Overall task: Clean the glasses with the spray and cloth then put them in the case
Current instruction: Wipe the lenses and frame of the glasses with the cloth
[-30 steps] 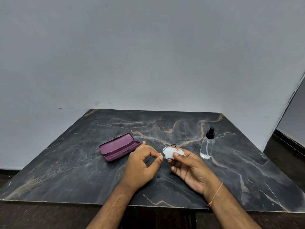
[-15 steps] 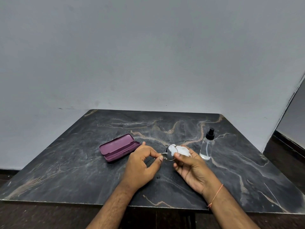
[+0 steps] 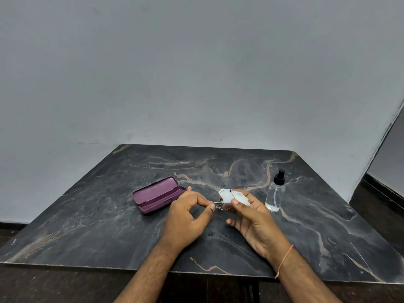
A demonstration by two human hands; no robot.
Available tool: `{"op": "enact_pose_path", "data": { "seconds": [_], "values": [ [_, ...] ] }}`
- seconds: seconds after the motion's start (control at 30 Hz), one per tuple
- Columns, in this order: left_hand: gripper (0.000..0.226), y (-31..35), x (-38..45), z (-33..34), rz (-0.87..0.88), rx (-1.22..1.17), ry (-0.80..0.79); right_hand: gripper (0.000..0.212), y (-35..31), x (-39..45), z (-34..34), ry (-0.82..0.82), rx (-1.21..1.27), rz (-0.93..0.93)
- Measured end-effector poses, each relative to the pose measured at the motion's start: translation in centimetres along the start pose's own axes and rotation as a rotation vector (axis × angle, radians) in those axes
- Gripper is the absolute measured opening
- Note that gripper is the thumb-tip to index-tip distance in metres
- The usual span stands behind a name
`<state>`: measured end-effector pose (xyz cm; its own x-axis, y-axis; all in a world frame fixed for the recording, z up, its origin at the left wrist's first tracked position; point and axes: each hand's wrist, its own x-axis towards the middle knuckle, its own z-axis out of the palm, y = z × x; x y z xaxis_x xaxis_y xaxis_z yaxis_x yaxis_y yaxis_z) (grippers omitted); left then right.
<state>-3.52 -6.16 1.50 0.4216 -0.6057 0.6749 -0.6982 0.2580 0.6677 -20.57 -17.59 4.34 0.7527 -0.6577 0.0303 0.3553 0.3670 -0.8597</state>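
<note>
Nearest to me, both bare forearms reached in over the front edge of the dark marble-patterned tabletop point(image 3: 87, 226), the right wrist ringed by a thin orange thread bracelet point(image 3: 284, 260). My left hand point(image 3: 185, 217) hung above the tabletop with its grip closed: thumb and forefinger pinched the metal end piece of the thin wire-framed glasses point(image 3: 220, 205), the other fingers curled in. Just beside it, my right hand point(image 3: 255, 219) had its thumb pressed down on the small white cleaning cloth point(image 3: 229, 196), which was folded over one lens so that the lens sat between thumb and the fingers behind; the lower fingers were spread loose. The glasses were held clear of the tabletop between the two hands, and most of the frame was hidden by the cloth and fingers. Further back to the left, the purple hard-shell glasses case point(image 3: 158, 194) lay open, lid tipped back, near my left knuckles. To the right, the clear plastic spray bottle with a black pump top point(image 3: 275, 192) stood upright, apart from my right hand. Behind everything rose a plain grey wall point(image 3: 196, 73).
</note>
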Motion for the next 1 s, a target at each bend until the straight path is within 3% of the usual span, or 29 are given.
{"op": "enact_pose_path", "data": {
  "seconds": [0.47,0.67,1.0],
  "values": [
    [0.006,-0.24,0.07,0.09,-0.029,-0.022,0.048,0.033,0.34,0.55,-0.49,-0.049,-0.023,0.097],
    [0.004,-0.37,0.07,0.11,-0.025,-0.004,0.066,0.03,0.31,0.69,-0.57,0.002,0.011,0.102],
    [0.006,-0.09,-0.09,0.19,-0.015,0.011,-0.028,0.026,0.18,0.56,-0.56,0.011,0.062,0.103]
  ]
}}
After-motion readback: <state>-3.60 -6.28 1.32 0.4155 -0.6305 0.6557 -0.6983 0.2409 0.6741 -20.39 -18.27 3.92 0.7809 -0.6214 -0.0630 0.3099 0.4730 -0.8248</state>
